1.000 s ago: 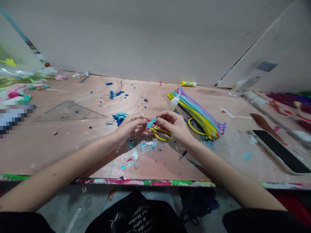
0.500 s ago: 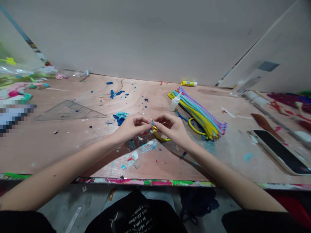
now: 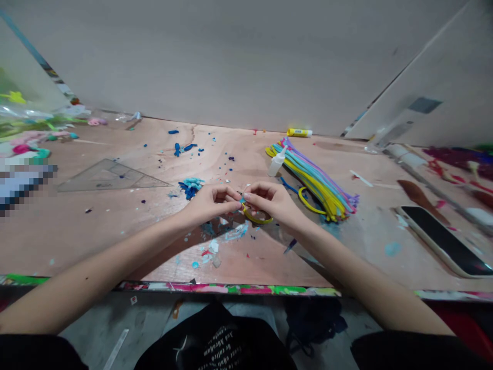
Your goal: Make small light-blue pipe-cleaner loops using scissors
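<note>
My left hand (image 3: 211, 204) and my right hand (image 3: 274, 203) meet above the table's middle, each closed in a pinch. Between their fingertips is a small light-blue piece joined to a yellow pipe cleaner (image 3: 259, 220), whose curved tail hangs below my right fingers. Fingers partly cover the join, so its exact shape is hidden. Just beyond my left hand lies a cluster of short blue and light-blue pieces (image 3: 191, 187). Past my right hand rests a bundle of yellow, light-blue, pink and purple pipe cleaners (image 3: 314, 177), with a small white squeeze bottle (image 3: 277, 163) against its left side.
A clear set square (image 3: 110, 177) lies at left. A yellow glue stick (image 3: 299, 132) is by the back panel. On the right are a phone (image 3: 442, 239) and a brown wooden piece (image 3: 421, 200). Scraps (image 3: 213, 247) litter the table near its front edge.
My fingertips have shifted slightly around the light-blue piece, my right thumb and forefinger changing their hold. The yellow tail has swung a little to the right. Other things stay in place.
</note>
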Demonstrator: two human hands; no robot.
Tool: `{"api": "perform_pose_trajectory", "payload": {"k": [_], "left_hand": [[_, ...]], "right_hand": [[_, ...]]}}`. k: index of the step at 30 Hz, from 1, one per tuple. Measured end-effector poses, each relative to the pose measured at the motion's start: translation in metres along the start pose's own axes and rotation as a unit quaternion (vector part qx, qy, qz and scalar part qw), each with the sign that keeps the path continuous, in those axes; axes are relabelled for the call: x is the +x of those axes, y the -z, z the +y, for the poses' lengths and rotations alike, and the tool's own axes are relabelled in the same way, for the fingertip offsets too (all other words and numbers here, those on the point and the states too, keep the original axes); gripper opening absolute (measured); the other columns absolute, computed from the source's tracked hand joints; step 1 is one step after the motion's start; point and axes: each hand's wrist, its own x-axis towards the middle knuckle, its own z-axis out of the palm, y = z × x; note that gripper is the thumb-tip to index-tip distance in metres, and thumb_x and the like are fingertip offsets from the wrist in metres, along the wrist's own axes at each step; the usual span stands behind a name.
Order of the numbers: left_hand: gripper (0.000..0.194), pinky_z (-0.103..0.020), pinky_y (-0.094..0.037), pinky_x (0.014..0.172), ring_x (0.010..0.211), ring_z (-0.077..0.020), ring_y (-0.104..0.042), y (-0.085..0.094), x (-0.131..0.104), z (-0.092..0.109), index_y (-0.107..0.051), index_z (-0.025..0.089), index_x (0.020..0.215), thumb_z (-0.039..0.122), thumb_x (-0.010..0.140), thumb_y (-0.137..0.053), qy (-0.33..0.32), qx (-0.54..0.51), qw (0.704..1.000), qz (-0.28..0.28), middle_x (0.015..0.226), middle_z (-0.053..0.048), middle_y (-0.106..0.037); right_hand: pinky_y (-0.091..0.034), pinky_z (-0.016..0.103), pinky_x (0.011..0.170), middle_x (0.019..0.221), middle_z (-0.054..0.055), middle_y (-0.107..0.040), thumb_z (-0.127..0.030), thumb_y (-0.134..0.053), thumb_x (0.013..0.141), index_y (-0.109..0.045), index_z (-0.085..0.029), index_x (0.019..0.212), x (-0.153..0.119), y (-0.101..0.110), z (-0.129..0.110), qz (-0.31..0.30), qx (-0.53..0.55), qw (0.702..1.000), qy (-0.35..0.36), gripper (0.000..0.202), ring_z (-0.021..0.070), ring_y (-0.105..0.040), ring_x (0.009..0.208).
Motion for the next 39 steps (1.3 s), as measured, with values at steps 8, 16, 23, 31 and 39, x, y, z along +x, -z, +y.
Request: {"api": "perform_pose_trajectory", "payload": {"k": [8, 16, 23, 31, 39], "left_hand": [[0.024, -0.023, -0.049, 0.060, 0.065, -0.0109, -0.062, 0.0001, 0.0029, -0.0092, -0.062, 0.015, 0.082, 0.036, 0.078, -0.074, -0.014, -0.049, 0.999, 0.016, 0.078, -0.002, -0.065], [0.023, -0.021, -0.046, 0.058, 0.064, -0.0100, -0.060, -0.0009, 0.0012, -0.0018, -0.063, 0.016, 0.083, 0.033, 0.075, -0.076, -0.001, -0.093, 0.995, 0.043, 0.076, -0.001, -0.065], [0.021, -0.022, -0.044, 0.054, 0.055, -0.0083, -0.054, 0.0006, 0.0020, -0.0032, -0.063, 0.017, 0.081, 0.032, 0.075, -0.076, -0.005, -0.093, 0.995, 0.043, 0.071, 0.001, -0.064], [0.023, -0.020, -0.044, 0.051, 0.057, -0.0089, -0.055, -0.0005, 0.0016, -0.0003, -0.061, 0.017, 0.078, 0.033, 0.074, -0.077, -0.015, -0.059, 0.996, 0.072, 0.070, 0.000, -0.063], [0.024, -0.023, -0.048, 0.058, 0.062, -0.0100, -0.060, 0.0021, 0.0058, -0.0079, -0.064, 0.016, 0.080, 0.035, 0.074, -0.077, -0.023, -0.088, 0.993, 0.074, 0.081, -0.003, -0.069]], "right_hand": [[-0.046, 0.023, 0.052, 0.072, 0.000, -0.064, -0.042, -0.071, 0.081, -0.066, -0.018, 0.085, -0.0003, -0.0038, 0.0020, 0.010, -0.062, 0.992, 0.110, 0.025, 0.0093, -0.056, 0.056], [-0.051, 0.025, 0.062, 0.084, 0.003, -0.069, -0.040, -0.076, 0.077, -0.067, -0.019, 0.089, 0.0015, -0.0006, 0.0009, 0.012, -0.048, 0.992, 0.115, 0.026, 0.0126, -0.063, 0.071], [-0.048, 0.023, 0.055, 0.073, 0.000, -0.065, -0.044, -0.074, 0.078, -0.065, -0.018, 0.080, 0.0026, -0.0002, 0.0030, 0.006, -0.026, 0.996, 0.087, 0.028, 0.0096, -0.058, 0.059], [-0.042, 0.020, 0.046, 0.067, -0.002, -0.063, -0.046, -0.078, 0.074, -0.063, -0.018, 0.078, 0.0029, -0.0010, 0.0032, 0.006, 0.020, 0.999, 0.025, 0.032, 0.0094, -0.056, 0.055], [-0.044, 0.025, 0.054, 0.073, 0.001, -0.064, -0.046, -0.065, 0.085, -0.062, -0.019, 0.083, 0.0040, 0.0042, 0.0043, 0.015, -0.083, 0.991, 0.100, 0.027, 0.0116, -0.056, 0.060]]}}
